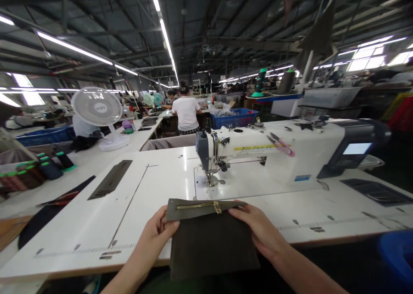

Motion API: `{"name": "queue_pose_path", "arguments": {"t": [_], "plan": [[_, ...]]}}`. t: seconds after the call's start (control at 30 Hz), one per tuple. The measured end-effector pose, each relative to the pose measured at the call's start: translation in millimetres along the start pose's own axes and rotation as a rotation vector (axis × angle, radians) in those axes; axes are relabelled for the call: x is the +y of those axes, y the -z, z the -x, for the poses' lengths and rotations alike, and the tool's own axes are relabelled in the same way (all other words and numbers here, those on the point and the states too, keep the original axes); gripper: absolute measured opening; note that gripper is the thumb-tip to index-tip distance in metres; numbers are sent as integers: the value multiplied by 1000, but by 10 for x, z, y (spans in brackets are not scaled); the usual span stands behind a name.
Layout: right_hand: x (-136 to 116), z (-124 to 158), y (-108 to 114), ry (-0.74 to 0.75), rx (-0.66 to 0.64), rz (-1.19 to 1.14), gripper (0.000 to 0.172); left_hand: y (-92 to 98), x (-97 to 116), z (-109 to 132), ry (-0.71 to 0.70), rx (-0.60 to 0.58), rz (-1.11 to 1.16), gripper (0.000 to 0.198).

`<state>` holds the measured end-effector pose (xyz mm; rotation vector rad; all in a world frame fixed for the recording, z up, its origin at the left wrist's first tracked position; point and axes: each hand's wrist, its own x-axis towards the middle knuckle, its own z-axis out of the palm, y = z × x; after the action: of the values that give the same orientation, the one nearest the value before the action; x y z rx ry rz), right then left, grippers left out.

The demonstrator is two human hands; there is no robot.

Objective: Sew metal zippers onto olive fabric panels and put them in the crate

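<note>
A dark olive fabric panel (213,246) hangs between my hands at the table's front edge. Across its top runs a lighter strip with a gold zipper (196,205), whose metal pull (217,207) sits right of the middle. My left hand (159,231) pinches the panel's upper left corner between thumb and fingers. At the upper right, my right hand (253,225) grips the edge, thumb on top near the zipper's end and fingers partly hidden behind. Just beyond the panel stands a white sewing machine (251,156), its needle and presser foot (212,180) apart from the fabric.
Dark fabric strips (111,180) lie stacked on the left of the white table (161,173). Pink-handled scissors (281,145) rest against the machine. A white fan (97,109) and thread spools (48,167) stand left. Ahead, a person (186,111) in white faces away.
</note>
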<state>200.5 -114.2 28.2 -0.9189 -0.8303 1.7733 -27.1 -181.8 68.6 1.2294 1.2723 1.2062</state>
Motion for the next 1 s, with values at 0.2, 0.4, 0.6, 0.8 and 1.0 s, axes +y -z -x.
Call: {"name": "queue_pose_path", "arguments": {"t": [0.2,0.4,0.6,0.8,1.0], "plan": [[28,28,3,22,-17,-117,33,-49,-134,-10,-2,216,23,44],[17,117,-65,168,-37,-37,33,-22,-168,41,-8,226,-34,49],[-42,199,-104,285,-76,85,31,-8,-143,96,-81,384,-102,53],[-142,195,-121,310,-73,142,29,-55,-120,117,-102,413,-126,48],[-143,57,-48,185,-65,192,26,23,-137,19,-35,396,-164,50]]}}
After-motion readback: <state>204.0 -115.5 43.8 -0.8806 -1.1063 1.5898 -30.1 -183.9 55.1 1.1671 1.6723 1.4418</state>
